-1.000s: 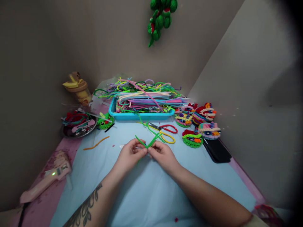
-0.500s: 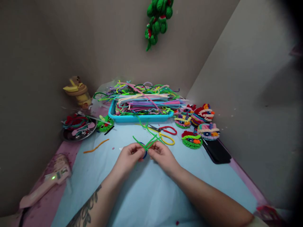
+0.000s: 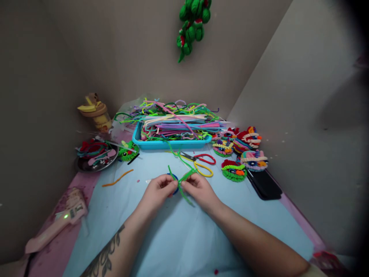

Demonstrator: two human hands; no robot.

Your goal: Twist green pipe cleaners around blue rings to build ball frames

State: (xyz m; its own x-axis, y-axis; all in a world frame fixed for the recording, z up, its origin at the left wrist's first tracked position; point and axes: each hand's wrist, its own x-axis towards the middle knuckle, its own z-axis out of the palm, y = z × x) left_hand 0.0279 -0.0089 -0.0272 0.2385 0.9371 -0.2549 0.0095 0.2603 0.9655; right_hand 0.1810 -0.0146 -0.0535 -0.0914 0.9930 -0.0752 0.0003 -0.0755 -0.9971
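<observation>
Over the middle of the blue-covered table, my left hand pinches a small dark-blue ring-shaped piece where green pipe cleaners meet it. My right hand, also closed, grips the green pipe cleaners just to the right, its fingertips almost touching the left thumb. One green end hangs down below the fingers, and another sticks up above the left hand. How the strands join is hidden by my fingers. Scissors with one red and one yellow handle lie just beyond my right hand.
A blue tray heaped with pipe cleaners stands at the back. Several colourful bird-like pieces sit at right by a black phone. At left are a metal bowl, an orange pipe cleaner and a pink glue gun.
One green strand that pointed up now hangs down between my hands. Another at the left has swung more upright. Both hands have stayed nearly in place.
</observation>
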